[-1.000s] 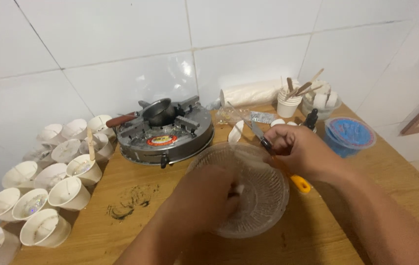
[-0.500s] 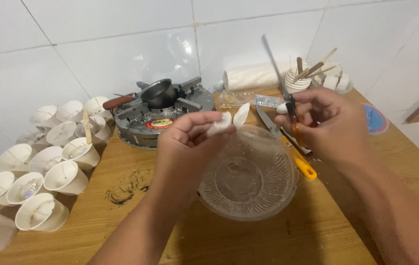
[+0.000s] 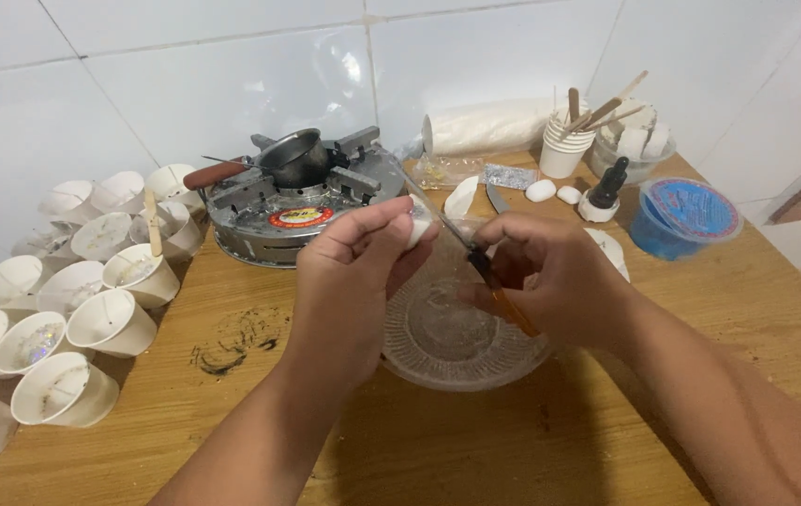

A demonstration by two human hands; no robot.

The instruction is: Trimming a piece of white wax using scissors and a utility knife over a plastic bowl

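Head view: glass bowl (image 3: 447,337) beneath hands, stove (image 3: 292,201) behind.

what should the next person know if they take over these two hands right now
Left hand: fingers closed on a small white lump, held above the glass bowl.
Right hand: gripping a knife by its dark handle, blade pointing up and left to the lump; whether it touches is not clear.
Things: the bowl sits on the wooden table under both hands and looks nearly empty. More white pieces lie behind it, beside a dropper bottle. The stove with a small pot is behind, and paper cups are clustered at left.
Done: lump and knife are in hand.
Left: the loose white pieces are untouched.
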